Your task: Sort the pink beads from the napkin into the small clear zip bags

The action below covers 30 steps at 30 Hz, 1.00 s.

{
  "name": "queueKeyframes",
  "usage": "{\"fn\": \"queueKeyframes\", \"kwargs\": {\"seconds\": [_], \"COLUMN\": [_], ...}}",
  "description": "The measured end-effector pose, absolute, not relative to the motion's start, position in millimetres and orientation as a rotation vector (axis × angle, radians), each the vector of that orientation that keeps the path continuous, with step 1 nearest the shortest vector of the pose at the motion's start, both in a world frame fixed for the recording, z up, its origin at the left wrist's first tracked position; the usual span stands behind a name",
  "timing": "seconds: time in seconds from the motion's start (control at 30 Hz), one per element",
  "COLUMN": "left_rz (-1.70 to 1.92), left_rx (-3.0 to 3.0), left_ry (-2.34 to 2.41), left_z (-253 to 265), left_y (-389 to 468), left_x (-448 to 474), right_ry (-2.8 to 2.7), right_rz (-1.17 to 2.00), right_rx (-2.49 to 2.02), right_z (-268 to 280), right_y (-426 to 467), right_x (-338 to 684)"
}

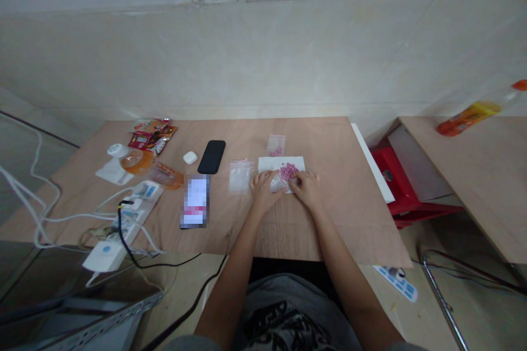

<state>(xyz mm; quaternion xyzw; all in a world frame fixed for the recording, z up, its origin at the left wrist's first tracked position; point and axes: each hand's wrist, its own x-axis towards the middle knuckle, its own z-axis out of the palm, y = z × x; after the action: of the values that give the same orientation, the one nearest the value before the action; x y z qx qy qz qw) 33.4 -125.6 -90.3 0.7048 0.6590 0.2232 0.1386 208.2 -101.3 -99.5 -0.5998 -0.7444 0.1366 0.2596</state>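
Note:
Pink beads [289,170] lie in a small heap on a white sheet of paper [267,163] in the middle of the table. My left hand [262,189] is at the sheet's left side, thumb and forefinger around a small clear plastic bag [275,183] beside the heap. My right hand [308,189] rests at the heap's right edge, thumb and fingertips pinched together; what sits between them is too small to make out. Just behind the sheet lies a zip bag [275,145] with some pink beads in it. Left of the sheet are clear zip bags [241,176].
On the left are a black phone [211,157], a lit phone [195,201], a white case [190,158], a lying drink bottle [152,167], snack packets [152,134] and a power strip [123,227] with cables. A red stool [395,181] and second table [473,175] stand right.

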Motion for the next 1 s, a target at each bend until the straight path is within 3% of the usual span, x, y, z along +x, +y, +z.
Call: {"fn": "queueKeyframes", "kwargs": {"seconds": [1.0], "left_rz": [0.633], "left_rx": [2.052], "left_ry": [1.883], "left_z": [-87.6], "left_y": [-125.8], "left_x": [32.9], "right_ry": [-1.982], "right_rz": [0.557], "right_rx": [-1.402], "right_z": [-99.9], "right_y": [-100.2], "right_x": [210.1]}}
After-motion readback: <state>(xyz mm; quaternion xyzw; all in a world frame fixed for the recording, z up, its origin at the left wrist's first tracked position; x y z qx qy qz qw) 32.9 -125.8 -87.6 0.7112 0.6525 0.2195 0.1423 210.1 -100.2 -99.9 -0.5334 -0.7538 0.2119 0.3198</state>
